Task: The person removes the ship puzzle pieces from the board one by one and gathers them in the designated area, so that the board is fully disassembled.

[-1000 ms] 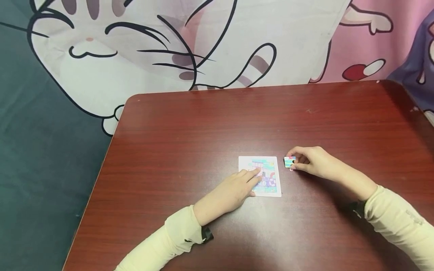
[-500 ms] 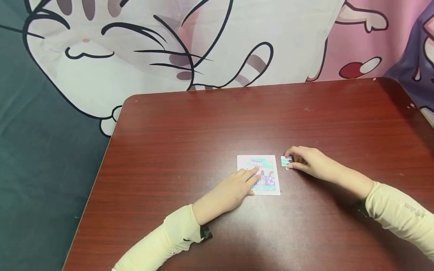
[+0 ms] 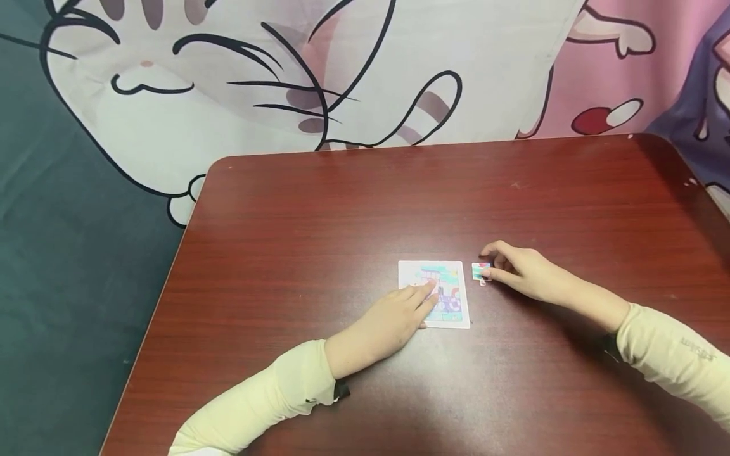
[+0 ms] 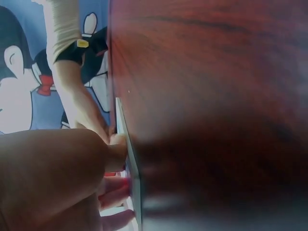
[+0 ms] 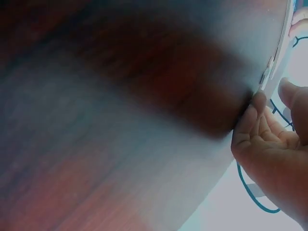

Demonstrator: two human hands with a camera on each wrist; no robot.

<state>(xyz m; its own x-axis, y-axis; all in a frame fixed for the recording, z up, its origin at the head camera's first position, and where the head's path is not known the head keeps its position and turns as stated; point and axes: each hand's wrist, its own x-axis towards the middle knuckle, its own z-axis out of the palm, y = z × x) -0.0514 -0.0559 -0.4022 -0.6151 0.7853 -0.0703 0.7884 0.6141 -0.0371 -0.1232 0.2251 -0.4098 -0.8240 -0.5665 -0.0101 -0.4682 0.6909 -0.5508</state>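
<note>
My left hand (image 3: 393,320) rests on a square picture puzzle board (image 3: 463,322) with a white border and a pastel picture. Its fingers lie straight across the picture, covering the lower left part. Just right of the board lies a small jigsaw piece (image 3: 477,271), striped blue and yellow with a touch of red and a tab at its lower edge. My right hand (image 3: 527,272) is at the piece's right side, thumb over its edge in the head view. The right wrist view shows that thumb (image 5: 288,94) apart from the fingertips, with nothing pinched between.
Both things lie on a dark red wooden table (image 3: 319,215) with rounded corners. Behind it hangs a cloth (image 3: 274,114) printed with a cartoon cat. Light sleeves (image 3: 673,354) cover the forearms, with a dark band at each wrist.
My right hand brings the jigsaw piece slightly left, towards the board, and then its index finger and thumb spread apart from it. The left hand stays on the board.
</note>
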